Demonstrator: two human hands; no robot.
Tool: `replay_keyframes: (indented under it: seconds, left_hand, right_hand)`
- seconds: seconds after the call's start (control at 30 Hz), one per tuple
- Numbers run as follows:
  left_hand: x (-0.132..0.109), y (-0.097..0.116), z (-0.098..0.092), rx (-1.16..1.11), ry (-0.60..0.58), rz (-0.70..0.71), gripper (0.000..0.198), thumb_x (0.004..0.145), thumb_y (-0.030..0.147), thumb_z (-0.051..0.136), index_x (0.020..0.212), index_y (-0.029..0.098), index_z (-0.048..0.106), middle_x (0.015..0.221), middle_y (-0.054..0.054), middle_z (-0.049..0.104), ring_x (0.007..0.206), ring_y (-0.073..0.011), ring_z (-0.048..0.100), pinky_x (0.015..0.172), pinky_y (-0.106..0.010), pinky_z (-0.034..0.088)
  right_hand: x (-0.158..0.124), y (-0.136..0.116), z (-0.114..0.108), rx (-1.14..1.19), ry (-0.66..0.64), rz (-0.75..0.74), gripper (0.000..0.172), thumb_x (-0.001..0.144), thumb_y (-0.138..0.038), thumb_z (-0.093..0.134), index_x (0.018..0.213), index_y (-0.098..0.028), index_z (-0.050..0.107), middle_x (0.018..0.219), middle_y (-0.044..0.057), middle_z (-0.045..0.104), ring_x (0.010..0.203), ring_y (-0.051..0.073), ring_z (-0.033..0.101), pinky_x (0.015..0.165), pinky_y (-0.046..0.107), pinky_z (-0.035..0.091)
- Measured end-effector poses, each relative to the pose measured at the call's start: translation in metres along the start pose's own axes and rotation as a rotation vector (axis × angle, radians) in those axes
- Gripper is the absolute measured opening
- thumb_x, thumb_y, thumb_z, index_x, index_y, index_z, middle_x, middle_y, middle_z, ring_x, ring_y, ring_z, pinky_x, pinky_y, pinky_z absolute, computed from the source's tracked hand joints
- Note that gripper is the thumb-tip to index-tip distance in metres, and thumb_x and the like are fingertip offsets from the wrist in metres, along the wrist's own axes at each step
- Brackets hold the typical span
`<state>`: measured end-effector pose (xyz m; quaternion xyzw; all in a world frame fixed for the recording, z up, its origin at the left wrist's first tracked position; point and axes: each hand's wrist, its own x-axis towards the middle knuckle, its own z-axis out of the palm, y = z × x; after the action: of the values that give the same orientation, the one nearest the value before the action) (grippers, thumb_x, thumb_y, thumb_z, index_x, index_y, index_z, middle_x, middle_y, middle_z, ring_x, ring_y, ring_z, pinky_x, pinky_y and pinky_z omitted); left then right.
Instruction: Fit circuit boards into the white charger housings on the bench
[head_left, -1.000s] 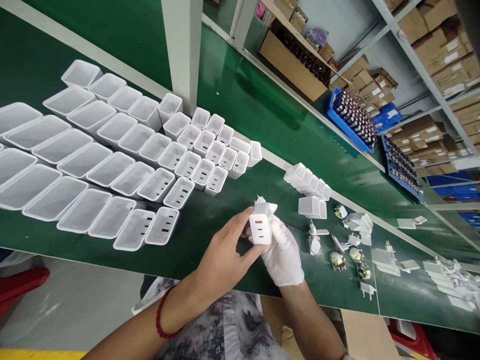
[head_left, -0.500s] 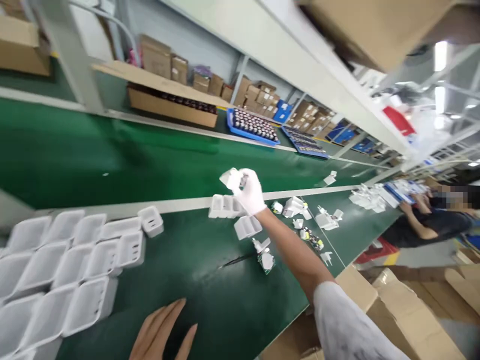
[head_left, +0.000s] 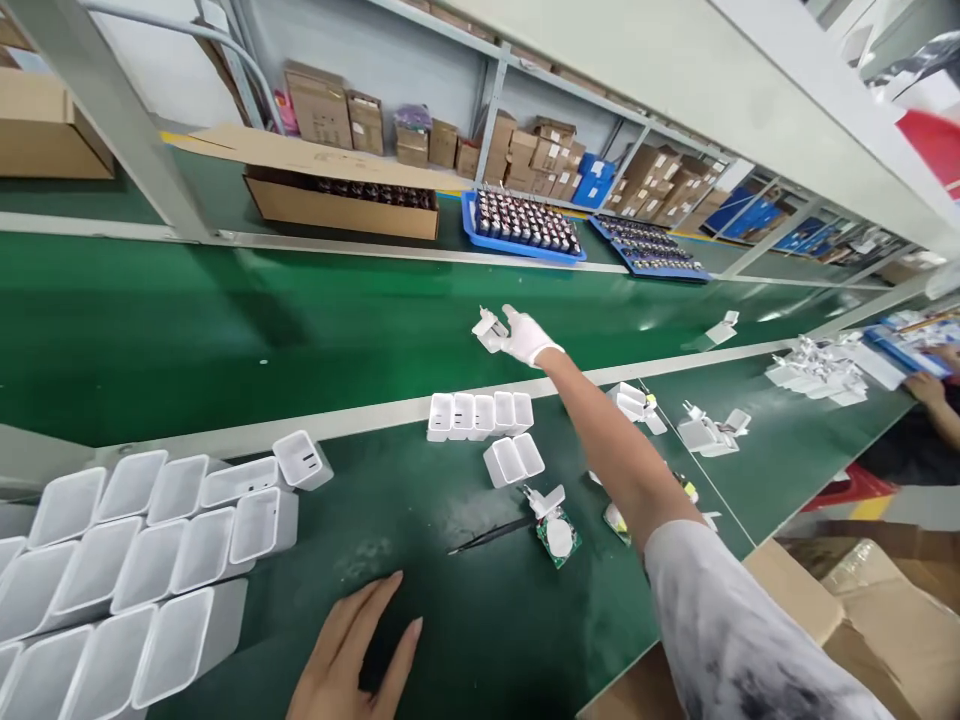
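My right hand (head_left: 529, 338), in a white glove, reaches over the green belt beyond the bench. Its fingers are parted, and a small white plastic casing (head_left: 490, 331) with a protruding part sits at the fingertips; whether they still touch is hard to see. My left hand (head_left: 356, 650), bare, hovers low over the bench with fingers spread and nothing in them. Above it lie black tweezers (head_left: 487, 537) beside a green circuit board (head_left: 559, 538) with a round white part. Small white open casings (head_left: 480, 415) stand in a row along the bench's back edge.
Many white open boxes (head_left: 154, 570) fill the left of the bench. Another white piece (head_left: 722, 328) lies farther along the belt. White parts (head_left: 817, 370) are heaped at the right near a co-worker's hand (head_left: 926, 390). Blue trays (head_left: 525, 250) stand on the rear shelf; cardboard boxes (head_left: 885, 600) stand lower right.
My right hand has moved away from the bench's back edge, out over the belt with the white casing, and its fingers have parted. My left hand stays open. The view has turned.
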<state>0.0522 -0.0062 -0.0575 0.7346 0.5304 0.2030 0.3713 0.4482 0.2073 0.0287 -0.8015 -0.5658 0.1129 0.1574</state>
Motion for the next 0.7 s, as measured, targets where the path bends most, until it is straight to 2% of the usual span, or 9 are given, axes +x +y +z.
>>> replay_keyframes:
  seconds: [0.07,0.13,0.2,0.27,0.33,0.43,0.57,0.63,0.7]
  left_hand:
    - [0.013,0.011,-0.001,0.012,-0.068,0.069,0.043,0.094,0.056,0.046,0.128,0.036,0.062,0.127,-0.004,0.065,0.105,-0.0272,0.069,0.045,-0.023,0.057]
    - [0.029,0.026,0.0,0.049,-0.117,0.168,0.041,0.093,0.053,0.048,0.129,0.037,0.06,0.128,-0.004,0.065,0.109,-0.0277,0.067,0.048,-0.023,0.059]
    - [0.047,0.044,0.004,0.093,-0.147,0.263,0.041,0.095,0.05,0.048,0.132,0.036,0.058,0.135,-0.005,0.061,0.116,-0.0289,0.064,0.058,-0.026,0.062]
    - [0.067,0.063,0.013,0.136,-0.154,0.356,0.042,0.097,0.047,0.044,0.135,0.033,0.056,0.143,-0.008,0.053,0.118,-0.0292,0.063,0.068,-0.031,0.064]
    - [0.085,0.08,0.025,0.194,-0.144,0.448,0.042,0.098,0.044,0.042,0.136,0.029,0.055,0.147,-0.013,0.047,0.119,-0.0311,0.061,0.076,-0.038,0.063]
    - [0.105,0.096,0.045,0.292,-0.112,0.529,0.042,0.097,0.04,0.045,0.134,0.024,0.057,0.145,-0.019,0.046,0.116,-0.0347,0.062,0.081,-0.047,0.061]
    - [0.115,0.105,0.061,0.329,-0.063,0.515,0.032,0.096,0.035,0.048,0.118,0.019,0.064,0.14,-0.022,0.049,0.112,-0.0366,0.063,0.076,-0.046,0.06]
    - [0.115,0.106,0.063,0.309,-0.046,0.507,0.025,0.096,0.032,0.047,0.108,0.018,0.065,0.14,-0.022,0.049,0.113,-0.0374,0.062,0.075,-0.045,0.059]
    - [0.113,0.105,0.058,0.29,-0.028,0.499,0.021,0.095,0.03,0.047,0.1,0.018,0.064,0.136,-0.02,0.053,0.113,-0.037,0.062,0.076,-0.045,0.059]
  right_hand:
    - [-0.022,0.019,-0.031,-0.036,0.033,0.009,0.052,0.095,-0.03,0.055,0.143,-0.012,0.044,0.135,0.016,0.059,0.113,0.022,0.064,0.096,0.033,0.051]
    - [-0.055,0.039,-0.063,-0.084,0.044,0.038,0.051,0.097,-0.029,0.047,0.145,-0.011,0.043,0.135,0.015,0.06,0.114,0.022,0.064,0.099,0.032,0.048]
    - [-0.094,0.058,-0.089,-0.138,-0.028,0.07,0.045,0.095,-0.029,0.047,0.137,-0.013,0.054,0.122,0.011,0.069,0.106,0.021,0.068,0.096,0.03,0.05]
    - [-0.135,0.074,-0.102,-0.187,-0.171,0.092,0.037,0.09,-0.03,0.054,0.123,-0.018,0.067,0.1,0.005,0.076,0.088,0.02,0.072,0.083,0.028,0.054]
    - [-0.171,0.085,-0.103,-0.241,-0.309,0.112,0.031,0.084,-0.031,0.061,0.111,-0.022,0.073,0.085,0.003,0.077,0.077,0.021,0.072,0.075,0.028,0.054]
    - [-0.212,0.096,-0.09,-0.314,-0.434,0.147,0.034,0.082,-0.035,0.065,0.111,-0.021,0.074,0.093,0.008,0.077,0.087,0.027,0.073,0.08,0.034,0.054]
    - [-0.247,0.107,-0.071,-0.348,-0.506,0.209,0.061,0.085,-0.052,0.06,0.135,-0.015,0.059,0.11,0.016,0.074,0.102,0.035,0.07,0.085,0.042,0.053]
    - [-0.262,0.111,-0.065,-0.335,-0.512,0.225,0.075,0.084,-0.06,0.06,0.144,-0.016,0.047,0.113,0.016,0.073,0.102,0.034,0.07,0.085,0.04,0.053]
    - [-0.277,0.113,-0.059,-0.324,-0.486,0.239,0.082,0.083,-0.064,0.058,0.148,-0.018,0.04,0.116,0.015,0.071,0.101,0.031,0.07,0.085,0.038,0.053]
